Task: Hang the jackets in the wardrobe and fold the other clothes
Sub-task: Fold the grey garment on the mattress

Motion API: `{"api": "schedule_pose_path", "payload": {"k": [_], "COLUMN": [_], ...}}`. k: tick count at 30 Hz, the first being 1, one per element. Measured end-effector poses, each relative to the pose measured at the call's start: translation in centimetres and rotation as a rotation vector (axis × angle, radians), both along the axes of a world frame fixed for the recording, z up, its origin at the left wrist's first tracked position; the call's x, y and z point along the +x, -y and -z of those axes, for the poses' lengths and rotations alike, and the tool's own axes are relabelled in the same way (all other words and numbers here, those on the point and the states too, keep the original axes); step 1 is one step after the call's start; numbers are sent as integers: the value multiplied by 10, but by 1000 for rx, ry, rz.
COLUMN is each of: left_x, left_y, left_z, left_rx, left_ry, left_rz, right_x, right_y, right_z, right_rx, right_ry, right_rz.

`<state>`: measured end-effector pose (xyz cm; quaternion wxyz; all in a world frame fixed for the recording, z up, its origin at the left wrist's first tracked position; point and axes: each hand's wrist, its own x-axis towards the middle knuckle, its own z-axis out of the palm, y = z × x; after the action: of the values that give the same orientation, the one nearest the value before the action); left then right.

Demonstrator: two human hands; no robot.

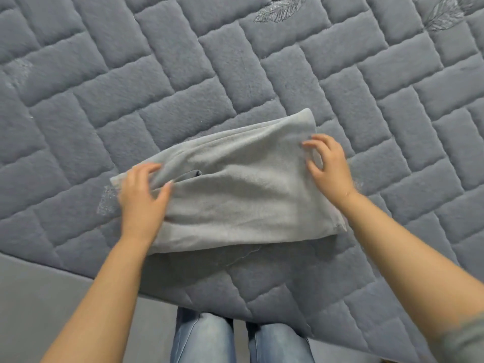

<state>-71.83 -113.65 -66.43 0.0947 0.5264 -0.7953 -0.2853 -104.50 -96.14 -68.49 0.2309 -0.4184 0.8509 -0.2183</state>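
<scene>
Denim first: closest to the camera are the person's legs in light blue jeans [241, 339], standing right at the edge of the bed. Beside them, bottom left, is a plain grey strip [34, 292], maybe a sheet or the bed base, can't really tell which.

Both bare forearms reach out over a slate-blue quilted bedspread [131, 82] stitched in a brick-like herringbone pattern, fuzzy looking stuff.

Next up is the thing being folded: a light grey fleecy garment [235, 189], already folded into a rough rectangle, lying slightly skewed on the bedspread not far in from the near edge. Honestly can't tell what kind of clothing it is. A small dark slit shows left of its middle where two layers meet.

The left hand [142, 197] rests on the garment's left end, fingers together and gently curved, thumb out along the fold line. Can't tell whether it's actually pinching a layer or just pressing.

The right hand [328, 166] is at the garment's right edge, fingers spread and curled like a claw, tips touching or hovering just above the fabric, not clearly gripping anything.

Farther back, a couple of embroidered feather motifs [281, 9] sit near the top edge of the bedspread.
</scene>
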Motion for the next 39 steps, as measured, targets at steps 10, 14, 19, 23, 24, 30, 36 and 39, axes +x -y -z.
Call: {"api": "schedule_pose_path", "payload": {"k": [10,14,19,23,24,30,36,39], "left_x": [-99,-65,-51,-74,-81,-112,-146,-143], "left_y": [45,26,20,41,46,52,61,64], "left_z": [28,14,13,18,21,31,42,48], "left_rx": [185,290,445,484,522,645,250,343], "left_ry": [19,-144,-68,-5,36,48,154,182], "left_rz": [365,655,664,573,584,471,441,470], "right_x": [-32,-13,-28,-50,-54,-35,-45,-32], "right_y": [93,42,26,64,74,86,51,51], "right_z": [7,-34,-63,-50,-45,-22,8,15], "right_rx": [136,13,624,651,694,993,668,379], "right_ry": [-259,-156,471,405,389,611,247,478], "right_rz": [-296,-538,-486,-464,-466,-404,188,357]}}
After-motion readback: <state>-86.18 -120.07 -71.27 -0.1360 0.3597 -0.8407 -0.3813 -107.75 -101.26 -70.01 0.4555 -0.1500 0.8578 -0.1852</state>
